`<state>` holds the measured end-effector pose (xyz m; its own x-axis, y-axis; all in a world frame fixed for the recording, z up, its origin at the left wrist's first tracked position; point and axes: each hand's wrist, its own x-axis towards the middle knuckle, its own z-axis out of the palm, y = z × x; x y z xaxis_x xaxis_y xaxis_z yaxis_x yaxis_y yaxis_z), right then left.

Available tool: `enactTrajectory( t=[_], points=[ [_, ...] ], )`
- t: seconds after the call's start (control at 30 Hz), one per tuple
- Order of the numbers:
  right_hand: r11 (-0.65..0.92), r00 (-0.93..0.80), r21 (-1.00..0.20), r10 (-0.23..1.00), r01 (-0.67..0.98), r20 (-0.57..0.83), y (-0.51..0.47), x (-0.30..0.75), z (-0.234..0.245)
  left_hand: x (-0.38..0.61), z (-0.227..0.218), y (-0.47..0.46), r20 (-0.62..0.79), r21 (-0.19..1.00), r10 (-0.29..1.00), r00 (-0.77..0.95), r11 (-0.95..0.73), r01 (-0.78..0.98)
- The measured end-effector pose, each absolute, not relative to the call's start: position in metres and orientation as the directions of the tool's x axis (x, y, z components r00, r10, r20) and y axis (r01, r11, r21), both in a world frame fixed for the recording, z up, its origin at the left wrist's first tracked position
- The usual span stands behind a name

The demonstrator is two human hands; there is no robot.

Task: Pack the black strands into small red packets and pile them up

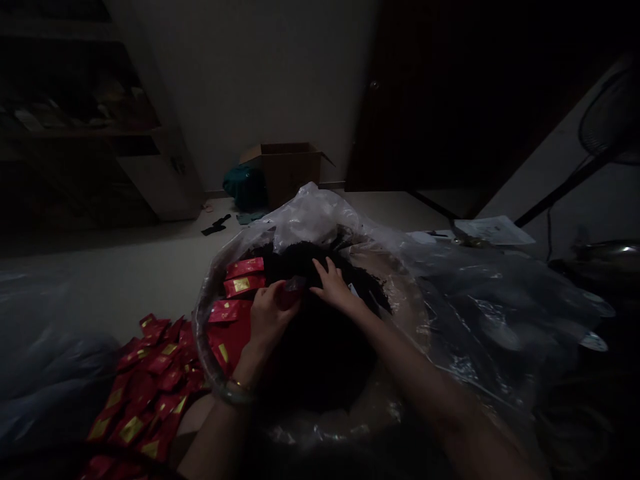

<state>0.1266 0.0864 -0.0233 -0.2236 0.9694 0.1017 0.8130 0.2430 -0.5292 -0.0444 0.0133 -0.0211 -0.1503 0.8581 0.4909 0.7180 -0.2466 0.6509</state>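
Observation:
A round container lined with clear plastic (pixel 205 320) holds a heap of dark loose material, which looks like tea leaves (pixel 320 347). My left hand (pixel 270 312) is closed around a small red packet (pixel 293 293) whose see-through top end points up and right. Just to the right, my right hand (pixel 334 285) rests on or just over the dark heap, its fingers apart; any leaves under the fingertips are hidden. Flat red packets (pixel 243 285) with gold labels lie inside the container's left side, beside my left hand. A small white item (pixel 353 289) shows behind my right wrist.
Many red packets (pixel 150 387) are piled outside the container at lower left. Clear plastic sheeting (pixel 480 327) spreads to the right. Beyond stand an open cardboard box (pixel 293 170) and a teal bag (pixel 245 187). A fan (pixel 613 117) is at far right. The room is dim.

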Motion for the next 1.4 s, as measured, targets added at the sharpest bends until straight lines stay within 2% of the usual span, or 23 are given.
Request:
enactTrajectory(
  t=[0.1,0.33,0.4,0.5,0.57,0.73,0.9,1.07,1.2,1.27,1.33,1.4],
  points=[
    [0.247,-0.276,-0.516,0.961,0.82,0.02,0.093,0.12,-0.02,-0.044,-0.022,0.013,0.49,0.646,0.86,-0.143,-0.248,0.722],
    [0.332,-0.362,-0.57,0.93,0.751,0.065,0.077,0.136,-0.007,-0.041,-0.022,0.012,0.462,0.654,0.877,-0.132,-0.236,0.719],
    [0.333,-0.366,-0.635,0.927,0.697,0.083,0.07,0.148,0.004,-0.04,-0.022,0.012,0.452,0.647,0.884,-0.119,-0.233,0.726],
    [0.314,-0.343,-0.796,0.928,0.518,0.143,0.057,0.163,0.025,-0.037,-0.022,0.01,0.447,0.617,0.892,-0.065,-0.256,0.744],
    [0.338,-0.343,-0.84,0.919,0.424,0.196,0.048,0.168,0.038,-0.035,-0.023,0.009,0.442,0.603,0.896,-0.031,-0.271,0.75],
    [0.467,-0.373,-0.799,0.867,0.377,0.33,0.029,0.16,0.05,-0.03,-0.023,0.006,0.42,0.601,0.907,0.028,-0.302,0.74],
    [0.463,-0.426,-0.811,0.854,0.358,0.3,0.02,0.149,0.046,-0.029,-0.026,0.005,0.418,0.642,0.908,0.012,-0.304,0.704],
    [0.491,-0.403,-0.833,0.837,0.256,0.37,0.013,0.143,0.046,-0.029,-0.028,0.006,0.416,0.662,0.91,-0.003,-0.3,0.687],
    [0.573,-0.419,-0.779,0.792,0.255,0.445,0.016,0.144,0.046,-0.029,-0.028,0.007,0.404,0.687,0.914,-0.035,-0.278,0.672],
    [0.558,-0.363,-0.774,0.816,0.299,0.449,0.023,0.149,0.044,-0.031,-0.027,0.008,0.381,0.739,0.919,-0.098,-0.24,0.629],
    [0.494,-0.353,-0.747,0.863,0.445,0.361,0.029,0.155,0.037,-0.032,-0.025,0.009,0.337,0.814,0.926,-0.171,-0.196,0.547],
    [0.387,-0.408,-0.641,0.905,0.663,0.125,0.031,0.159,0.025,-0.033,-0.023,0.01,0.284,0.87,0.932,-0.226,-0.151,0.47]
  ],
)
